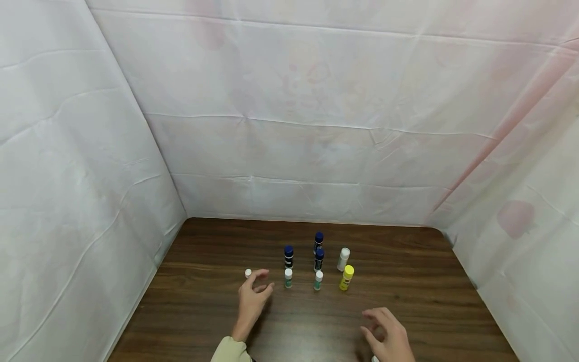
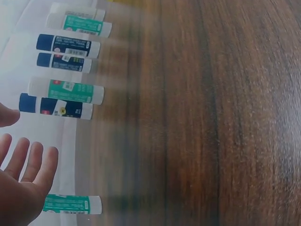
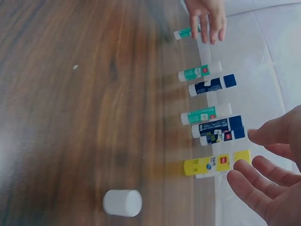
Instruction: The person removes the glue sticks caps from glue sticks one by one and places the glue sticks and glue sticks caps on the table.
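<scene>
My left hand (image 1: 252, 301) hovers by a white-capped green glue stick (image 2: 70, 204) and partly covers it. Its fingers are spread and hold nothing. To the right stand two more green glue sticks (image 1: 288, 278) with white caps and three navy glue sticks (image 1: 288, 257). A yellow glue stick (image 1: 346, 278) and a white glue stick (image 1: 344, 259) stand at the right of the group. My right hand (image 1: 389, 336) is above the table's front right, loosely bent with nothing in it. Below it, a short white cylinder (image 3: 122, 203) is on the table.
The dark wood-grain table (image 1: 194, 296) has rounded far corners. White cloth (image 1: 289, 151) hangs behind it and along both sides. A tiny white speck (image 3: 75, 67) lies on the tabletop in the right wrist view.
</scene>
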{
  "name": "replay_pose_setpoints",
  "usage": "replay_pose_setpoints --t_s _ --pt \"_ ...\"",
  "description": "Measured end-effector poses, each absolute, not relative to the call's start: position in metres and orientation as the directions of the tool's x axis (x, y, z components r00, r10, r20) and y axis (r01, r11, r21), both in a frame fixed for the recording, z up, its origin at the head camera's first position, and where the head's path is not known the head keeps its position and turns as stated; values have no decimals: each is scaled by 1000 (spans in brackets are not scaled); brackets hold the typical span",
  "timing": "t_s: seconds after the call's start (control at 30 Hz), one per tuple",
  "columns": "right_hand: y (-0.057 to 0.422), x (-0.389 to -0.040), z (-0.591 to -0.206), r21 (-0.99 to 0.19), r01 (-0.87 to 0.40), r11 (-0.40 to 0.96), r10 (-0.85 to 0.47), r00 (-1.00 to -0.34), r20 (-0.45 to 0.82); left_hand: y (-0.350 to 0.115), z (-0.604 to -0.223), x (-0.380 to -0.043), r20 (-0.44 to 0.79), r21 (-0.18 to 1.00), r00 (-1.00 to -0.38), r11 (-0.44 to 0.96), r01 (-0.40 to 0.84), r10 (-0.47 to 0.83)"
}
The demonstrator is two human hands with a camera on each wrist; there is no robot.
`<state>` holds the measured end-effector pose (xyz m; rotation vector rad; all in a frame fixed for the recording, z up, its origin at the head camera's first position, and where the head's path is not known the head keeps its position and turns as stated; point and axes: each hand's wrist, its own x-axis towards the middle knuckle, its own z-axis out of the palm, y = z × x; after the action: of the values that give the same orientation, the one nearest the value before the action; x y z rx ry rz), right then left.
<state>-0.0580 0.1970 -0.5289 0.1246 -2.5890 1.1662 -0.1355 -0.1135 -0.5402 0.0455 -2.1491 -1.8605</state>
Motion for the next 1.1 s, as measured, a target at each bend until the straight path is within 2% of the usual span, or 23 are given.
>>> replay_pose_setpoints --t_s 0.2,0.43,0.6,0.83,1.1 --pt "184 -66 -519 -730 -281 623 7 -931 365 -113 -551 -140 199 974 -958 154 169 -208" --pt "170 -76 -511 -748 -273 605 0 -939 343 -113 -588 -154 152 980 -968 156 122 -200" --pt "166 -81 -508 -730 -309 609 -25 -928 371 -110 -598 -158 162 981 -968 139 137 -193" --pt "159 -87 -505 -737 -317 597 -48 -931 362 -102 -591 -157 201 974 -960 140 176 -195" --pt "153 -92 -503 -742 -337 580 -62 -926 372 -98 -570 -151 161 984 -978 96 149 -133"
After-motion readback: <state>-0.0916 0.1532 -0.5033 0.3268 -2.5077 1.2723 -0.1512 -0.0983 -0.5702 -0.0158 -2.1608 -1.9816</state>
